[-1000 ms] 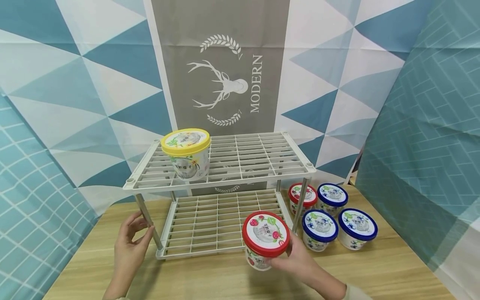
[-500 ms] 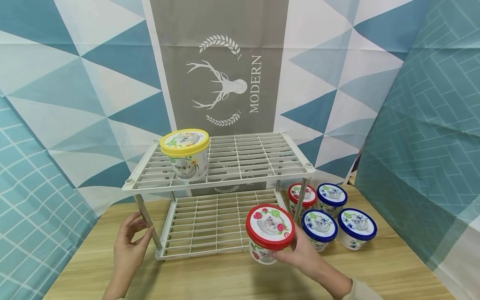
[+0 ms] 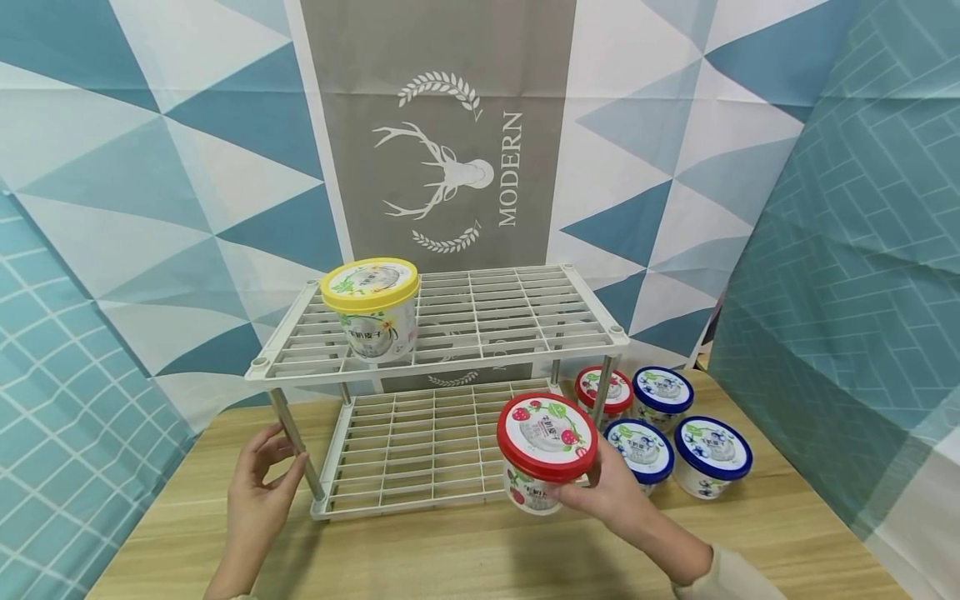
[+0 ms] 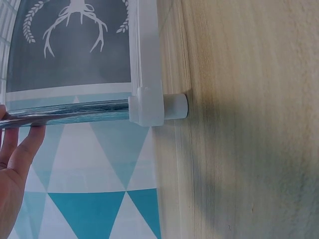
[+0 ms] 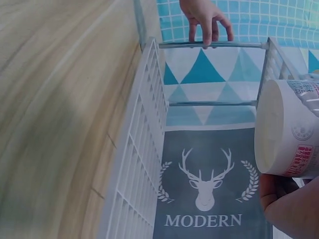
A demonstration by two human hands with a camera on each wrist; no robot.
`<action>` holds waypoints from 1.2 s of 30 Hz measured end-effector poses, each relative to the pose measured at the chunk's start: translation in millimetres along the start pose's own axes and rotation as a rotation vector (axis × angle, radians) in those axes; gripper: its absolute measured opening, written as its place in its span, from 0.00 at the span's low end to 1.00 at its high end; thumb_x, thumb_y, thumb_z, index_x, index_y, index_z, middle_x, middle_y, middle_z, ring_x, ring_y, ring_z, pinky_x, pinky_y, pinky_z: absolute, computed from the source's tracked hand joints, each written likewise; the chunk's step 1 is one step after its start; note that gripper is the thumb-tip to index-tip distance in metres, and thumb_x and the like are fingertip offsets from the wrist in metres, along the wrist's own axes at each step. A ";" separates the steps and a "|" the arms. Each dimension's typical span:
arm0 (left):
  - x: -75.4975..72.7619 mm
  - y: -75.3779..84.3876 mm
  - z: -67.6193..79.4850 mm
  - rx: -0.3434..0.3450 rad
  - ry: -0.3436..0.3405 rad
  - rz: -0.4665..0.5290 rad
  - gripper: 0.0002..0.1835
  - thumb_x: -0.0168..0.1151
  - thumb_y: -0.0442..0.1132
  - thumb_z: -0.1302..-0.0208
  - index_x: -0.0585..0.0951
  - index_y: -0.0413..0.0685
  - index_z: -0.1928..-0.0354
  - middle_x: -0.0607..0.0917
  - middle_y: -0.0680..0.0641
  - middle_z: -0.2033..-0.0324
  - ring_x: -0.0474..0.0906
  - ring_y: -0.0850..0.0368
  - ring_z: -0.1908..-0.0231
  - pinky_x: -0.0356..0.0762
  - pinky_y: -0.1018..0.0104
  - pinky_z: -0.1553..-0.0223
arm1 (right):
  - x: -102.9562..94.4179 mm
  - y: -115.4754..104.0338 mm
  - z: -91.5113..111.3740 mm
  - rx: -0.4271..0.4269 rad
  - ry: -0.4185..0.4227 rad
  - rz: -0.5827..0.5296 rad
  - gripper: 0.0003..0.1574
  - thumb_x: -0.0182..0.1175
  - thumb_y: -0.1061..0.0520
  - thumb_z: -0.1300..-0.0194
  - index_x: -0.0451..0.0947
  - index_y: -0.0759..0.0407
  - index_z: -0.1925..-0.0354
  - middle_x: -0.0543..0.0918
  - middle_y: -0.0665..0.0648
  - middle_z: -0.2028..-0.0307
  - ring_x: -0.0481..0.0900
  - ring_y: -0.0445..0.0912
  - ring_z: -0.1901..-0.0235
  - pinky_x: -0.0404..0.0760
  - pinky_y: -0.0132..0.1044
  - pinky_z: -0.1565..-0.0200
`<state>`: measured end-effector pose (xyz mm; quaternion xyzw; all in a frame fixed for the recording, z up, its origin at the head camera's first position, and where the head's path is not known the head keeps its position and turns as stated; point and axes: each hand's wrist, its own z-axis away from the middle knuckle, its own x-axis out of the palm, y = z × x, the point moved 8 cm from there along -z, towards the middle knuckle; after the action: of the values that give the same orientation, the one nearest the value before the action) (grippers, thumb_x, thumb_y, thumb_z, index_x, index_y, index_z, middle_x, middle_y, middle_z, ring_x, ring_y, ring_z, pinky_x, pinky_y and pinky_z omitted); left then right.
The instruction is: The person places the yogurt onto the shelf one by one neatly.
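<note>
Head view: wood-grain bench (image 3: 420, 558), bearing white two-tier slatted rack (image 3: 465, 361). Left grip (image 3: 257, 492): curled round silvery front-left post (image 3: 312, 479). Right grip (image 3: 611, 492): thumb and fingers clasped on round white tub with red strawberry-printed lid (image 3: 547, 437), held off bench near right front corner of lower shelf (image 3: 412, 503). Yellow-lidded white tub (image 3: 371, 321) upright on top shelf (image 3: 532, 354), left end. Right of rack: one red-lidded tub (image 3: 606, 390), three blue-lidded tubs (image 3: 712, 450).

Head view: gray panel (image 3: 450, 42) at 12 o'clock, deer print (image 3: 468, 173) plus MODERN lettering (image 3: 511, 169); blue-white triangle backdrop (image 3: 165, 167) at 10 and 2. Grid sheet (image 3: 56, 417) at 8, herringbone sheet (image 3: 855, 283) at 3, wood-grain tabletop (image 3: 420, 558) at 6.
</note>
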<state>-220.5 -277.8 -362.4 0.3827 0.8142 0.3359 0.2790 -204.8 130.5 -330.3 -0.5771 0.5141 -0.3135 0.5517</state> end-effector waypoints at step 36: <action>-0.4 -1.4 0.2 -0.007 -0.007 0.004 0.31 0.61 0.15 0.51 0.68 0.34 0.42 0.76 0.69 0.62 0.76 0.79 0.64 0.76 0.89 0.69 | -17.0 -60.1 -9.3 -0.179 0.033 0.095 0.41 0.60 0.54 0.44 0.56 0.64 0.37 0.70 0.66 0.42 0.72 0.55 0.44 0.83 0.34 0.52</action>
<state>-220.7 -278.7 -363.5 0.3846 0.8113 0.3377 0.2826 -203.2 135.3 -267.3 -0.5939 0.5758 -0.2493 0.5036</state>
